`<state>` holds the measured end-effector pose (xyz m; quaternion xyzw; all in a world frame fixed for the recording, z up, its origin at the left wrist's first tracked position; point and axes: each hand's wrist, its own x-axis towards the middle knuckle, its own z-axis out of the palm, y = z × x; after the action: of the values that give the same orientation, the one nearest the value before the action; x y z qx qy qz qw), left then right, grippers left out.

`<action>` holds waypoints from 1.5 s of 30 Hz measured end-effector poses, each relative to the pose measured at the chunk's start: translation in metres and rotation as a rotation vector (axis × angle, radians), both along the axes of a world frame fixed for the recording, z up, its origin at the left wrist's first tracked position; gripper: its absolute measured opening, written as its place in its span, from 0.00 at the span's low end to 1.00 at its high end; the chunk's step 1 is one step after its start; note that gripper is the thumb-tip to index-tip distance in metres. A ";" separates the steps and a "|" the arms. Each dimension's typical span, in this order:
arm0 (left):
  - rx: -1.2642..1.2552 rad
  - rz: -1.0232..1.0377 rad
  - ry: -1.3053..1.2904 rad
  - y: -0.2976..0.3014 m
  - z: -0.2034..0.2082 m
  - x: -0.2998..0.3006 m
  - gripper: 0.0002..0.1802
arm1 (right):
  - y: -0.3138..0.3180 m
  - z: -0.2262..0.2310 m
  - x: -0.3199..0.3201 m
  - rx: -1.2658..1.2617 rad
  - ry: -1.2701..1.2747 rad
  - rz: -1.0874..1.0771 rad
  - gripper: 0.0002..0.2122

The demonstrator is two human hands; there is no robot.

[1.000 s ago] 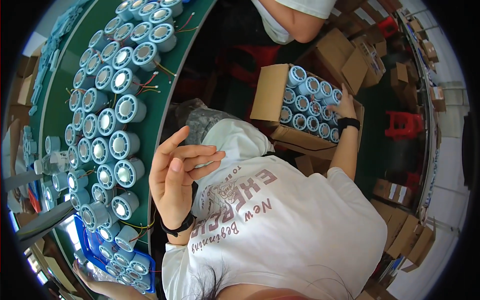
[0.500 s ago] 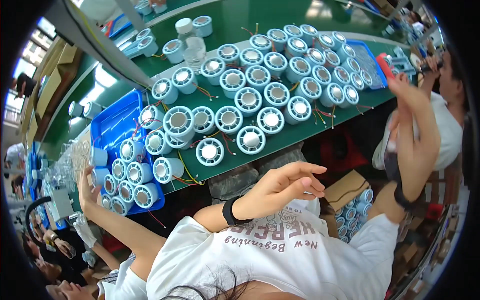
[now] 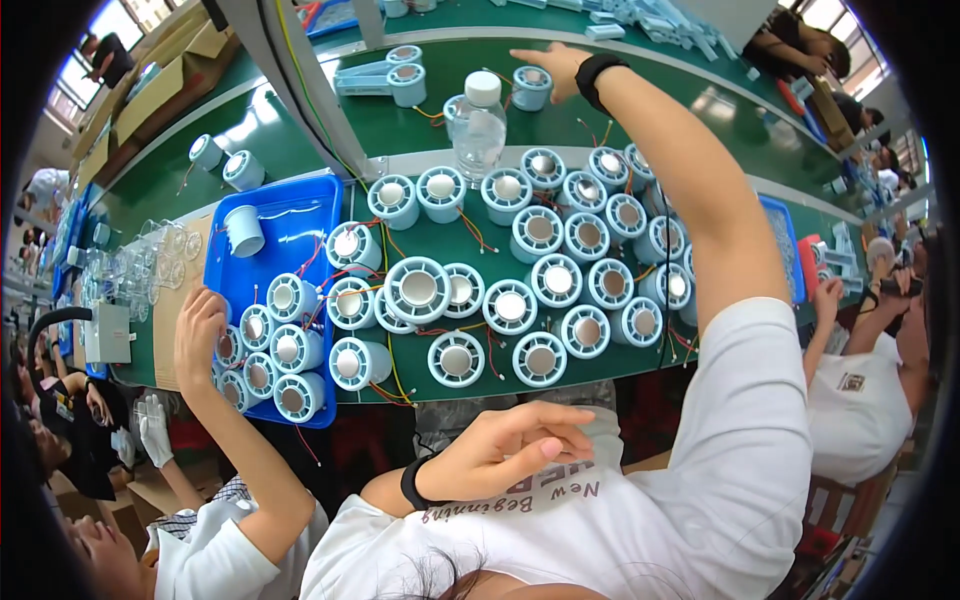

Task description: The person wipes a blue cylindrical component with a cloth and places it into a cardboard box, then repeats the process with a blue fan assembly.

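Note:
My left hand (image 3: 505, 455), with a black band at the wrist, hovers in front of my white shirt, fingers loosely stretched and nothing in them. My right arm reaches across the table, and my right hand (image 3: 563, 72) is at the far side with its fingers extended. Just beside those fingers stands a light-blue round housing (image 3: 531, 90); whether they touch it I cannot tell. Many similar housings with slotted rims, silver or brownish discs and thin coloured wires cover the green table, such as one housing (image 3: 540, 360) at the near edge.
A clear bottle (image 3: 480, 135) with a white cap stands behind the housings. At the left, a co-worker's hand (image 3: 203, 325) is at a blue tray (image 3: 285, 195) holding several housings. A metal post (image 3: 295, 80) rises behind. Another blue tray (image 3: 782, 235) lies right.
The view has turned rightward. My right arm has swung from the right side to the table's far side. My left hand stays before my shirt. A housing now lies in the tray's upper part.

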<state>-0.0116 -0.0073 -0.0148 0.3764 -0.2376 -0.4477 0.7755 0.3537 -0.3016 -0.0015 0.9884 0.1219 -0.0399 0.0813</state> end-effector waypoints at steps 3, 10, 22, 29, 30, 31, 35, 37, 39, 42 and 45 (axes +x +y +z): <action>0.002 0.029 0.006 0.002 0.000 0.006 0.21 | -0.020 -0.026 0.016 0.131 0.083 0.111 0.39; 0.107 0.048 -0.124 -0.002 0.010 0.010 0.24 | -0.042 0.050 -0.060 0.361 0.007 0.208 0.35; 0.083 0.724 -0.574 -0.041 0.012 0.016 0.48 | 0.063 0.152 -0.304 0.369 0.577 0.097 0.30; -0.094 0.297 0.005 -0.014 0.010 0.020 0.44 | 0.061 0.132 -0.304 0.652 0.645 0.077 0.32; -0.147 0.209 0.114 -0.011 0.011 0.020 0.43 | 0.056 0.130 -0.301 0.759 0.611 0.162 0.31; -0.201 0.119 0.222 -0.008 0.012 0.020 0.42 | 0.057 0.125 -0.298 0.760 0.615 0.171 0.31; -0.198 0.103 0.421 -0.007 0.020 0.018 0.43 | 0.065 0.101 -0.288 0.870 0.300 0.825 0.31; -0.201 0.067 0.461 -0.005 0.018 0.021 0.44 | 0.069 0.104 -0.286 0.798 0.399 0.804 0.34; -0.216 -0.042 0.534 -0.006 0.019 0.026 0.45 | 0.072 0.114 -0.288 0.753 0.440 0.779 0.35; -0.204 0.113 0.257 -0.013 0.003 0.021 0.45 | 0.071 0.133 -0.294 0.547 0.592 0.521 0.34; -0.139 0.181 0.108 -0.007 0.002 0.026 0.46 | 0.067 0.119 -0.273 0.570 0.701 0.559 0.32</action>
<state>0.0139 -0.0143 -0.0129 0.3168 -0.1909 -0.3778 0.8488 0.0805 -0.2345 0.1178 0.8286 0.4064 -0.3098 -0.2287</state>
